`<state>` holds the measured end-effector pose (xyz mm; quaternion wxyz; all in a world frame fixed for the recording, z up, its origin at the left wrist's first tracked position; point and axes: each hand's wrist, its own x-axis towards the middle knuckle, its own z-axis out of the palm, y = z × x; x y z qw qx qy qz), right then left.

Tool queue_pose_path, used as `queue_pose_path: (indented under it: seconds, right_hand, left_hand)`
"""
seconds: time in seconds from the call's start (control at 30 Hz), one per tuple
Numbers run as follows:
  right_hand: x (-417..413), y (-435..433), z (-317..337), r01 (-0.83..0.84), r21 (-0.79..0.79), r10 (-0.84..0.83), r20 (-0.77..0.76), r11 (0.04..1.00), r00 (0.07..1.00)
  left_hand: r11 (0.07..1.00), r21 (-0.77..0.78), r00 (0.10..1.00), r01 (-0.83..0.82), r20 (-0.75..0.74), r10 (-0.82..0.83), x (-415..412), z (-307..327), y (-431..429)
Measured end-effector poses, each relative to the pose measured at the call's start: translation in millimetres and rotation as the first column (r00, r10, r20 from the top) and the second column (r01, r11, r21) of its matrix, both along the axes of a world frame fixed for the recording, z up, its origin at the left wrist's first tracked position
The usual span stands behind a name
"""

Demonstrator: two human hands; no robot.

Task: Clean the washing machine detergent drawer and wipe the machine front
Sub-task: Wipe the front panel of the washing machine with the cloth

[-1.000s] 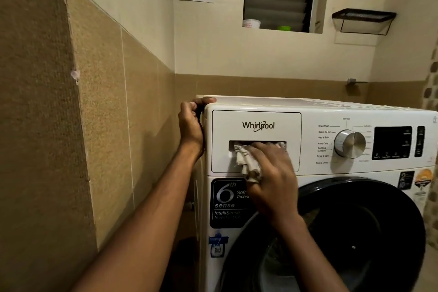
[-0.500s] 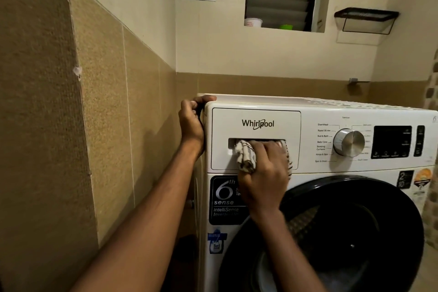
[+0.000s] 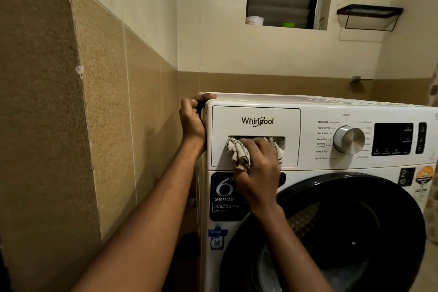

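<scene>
A white front-loading washing machine [image 3: 308, 173] fills the lower right of the head view. Its detergent drawer [image 3: 256, 114] sits closed at the top left of the front panel, with a recessed handle slot. My right hand [image 3: 258, 168] grips a white cloth with dark stripes [image 3: 238, 154] and presses it into that slot. My left hand [image 3: 193, 121] clasps the machine's top left corner, thumb on the lid.
A tiled wall [image 3: 71, 102] stands close on the left, leaving a narrow gap beside the machine. The silver program dial [image 3: 348, 139] and dark display [image 3: 393, 138] lie right of the drawer. Below is the round dark door [image 3: 343, 232]. A wire shelf [image 3: 368, 15] hangs high right.
My right hand with the cloth has shifted a little left and up along the drawer's handle slot. My left hand has stayed on the corner.
</scene>
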<state>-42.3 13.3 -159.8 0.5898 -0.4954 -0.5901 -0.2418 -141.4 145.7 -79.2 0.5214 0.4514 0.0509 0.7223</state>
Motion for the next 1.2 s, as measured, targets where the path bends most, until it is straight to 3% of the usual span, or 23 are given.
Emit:
queue_pose_path:
  seconds: [0.1,0.23,0.4,0.47,0.53,0.67,0.77,0.87,1.0,1.1,1.2]
  right_hand:
    - [22.9,-4.9,-2.4,0.142,-0.003,-0.141,0.086,0.99,0.986]
    - [-0.6,-2.0,-7.5,0.229,-0.067,-0.229,-0.004,0.971,0.973]
    - [-5.2,-6.2,-8.9,-0.035,-0.139,0.031,-0.024,0.99,0.999]
    - [12.1,-7.8,-2.4,-0.198,-0.127,0.194,-0.039,0.972,0.98]
    - [28.7,-11.1,-0.9,-0.243,-0.082,0.242,-0.014,0.967,0.97]
    - [22.1,-10.6,-13.5,0.092,-0.033,-0.088,0.092,0.995,0.992]
    - [2.7,-5.8,-9.1,0.025,-0.087,-0.022,0.034,0.996,0.999]
    - [25.2,-5.3,2.6,-0.117,-0.093,0.128,0.128,0.989,0.983]
    - [39.4,-8.0,4.4,0.073,-0.032,-0.063,0.23,0.997,0.971]
    - [16.5,-7.4,-3.1,0.259,-0.075,-0.243,0.171,0.963,0.955]
    - [-3.7,-9.6,-6.1,0.342,-0.141,-0.333,0.086,0.929,0.939]
  left_hand:
    - [1.0,0.004,1.0,-0.002,-0.001,0.002,-0.2,-0.1,-0.4]
    - [1.0,0.007,1.0,-0.023,-0.005,0.023,-0.5,1.2,-3.7]
    - [1.0,0.005,1.0,-0.028,0.006,0.028,0.9,2.1,-4.8]
    - [1.0,0.007,1.0,-0.018,0.005,0.018,0.9,1.6,-5.2]
    - [1.0,0.015,1.0,-0.016,-0.003,0.016,0.6,0.1,-5.4]
    - [0.999,0.008,1.0,-0.031,-0.001,0.031,-0.2,0.5,-4.5]
    - [1.0,0.004,1.0,-0.027,-0.001,0.027,0.9,0.0,-2.3]
    - [0.999,0.018,0.999,-0.033,-0.009,0.033,1.0,-0.2,-2.9]
    - [0.998,0.022,0.998,-0.065,-0.025,0.065,-0.3,0.0,-5.8]
    - [0.997,0.013,0.996,-0.076,-0.036,0.077,-0.8,0.6,-5.7]
    - [0.997,0.016,0.996,-0.08,-0.026,0.08,0.3,0.7,-5.8]
